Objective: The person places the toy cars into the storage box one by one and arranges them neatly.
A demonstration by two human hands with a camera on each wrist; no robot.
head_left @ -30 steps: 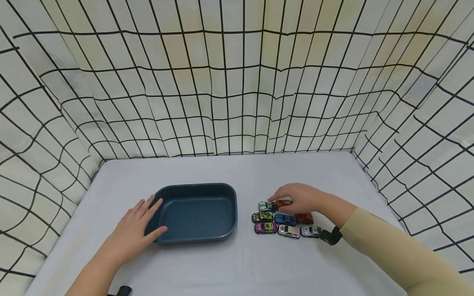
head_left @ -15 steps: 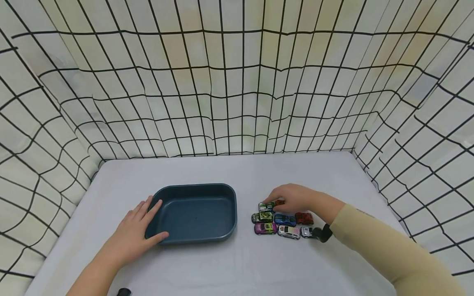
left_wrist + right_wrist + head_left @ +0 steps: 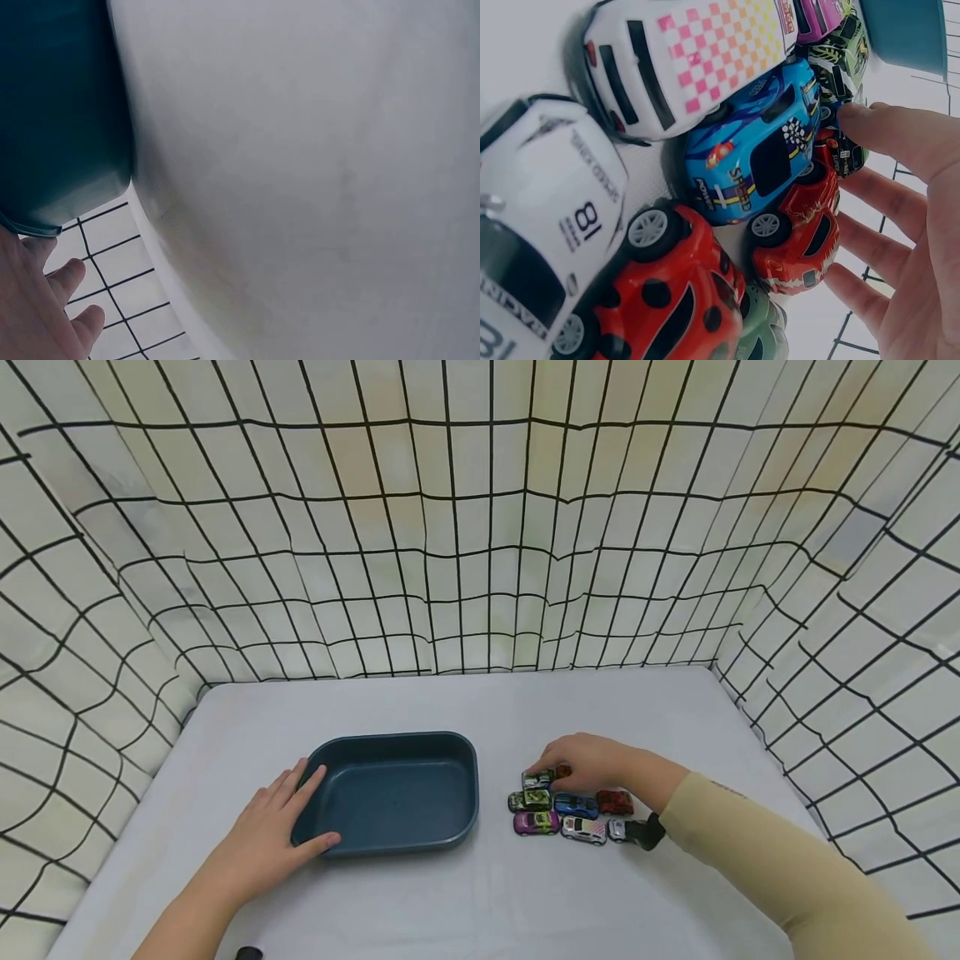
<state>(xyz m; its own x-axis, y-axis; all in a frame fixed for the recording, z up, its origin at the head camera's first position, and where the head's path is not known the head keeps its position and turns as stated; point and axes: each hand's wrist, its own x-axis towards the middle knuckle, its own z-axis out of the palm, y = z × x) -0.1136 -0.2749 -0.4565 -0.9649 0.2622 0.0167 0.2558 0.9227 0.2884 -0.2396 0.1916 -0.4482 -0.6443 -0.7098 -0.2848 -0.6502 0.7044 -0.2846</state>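
Note:
My right hand (image 3: 588,760) reaches over a cluster of small toy cars, thumb and index finger pinching a green-and-white toy car (image 3: 537,780) at the back left. Behind that one, a red toy car (image 3: 799,236) is partly covered by the hand. A blue car (image 3: 576,806), a dark red car (image 3: 615,802), a green car (image 3: 529,800), a purple car (image 3: 536,823), a white checkered car (image 3: 583,830) and a silver-white car (image 3: 547,202) sit close around. With fingers spread straight, my left hand (image 3: 262,827) rests at the left end of a dark blue tray (image 3: 393,845).
White cloth covers the table (image 3: 495,902). A black-lined grid wall (image 3: 480,552) surrounds it at the back and sides. A green car (image 3: 761,330) shows behind the red spotted one in the right wrist view. The tray stands left of the cars.
My right hand has shifted left from over the red car to the green-and-white car and closed in on it. The left hand has stayed at the tray.

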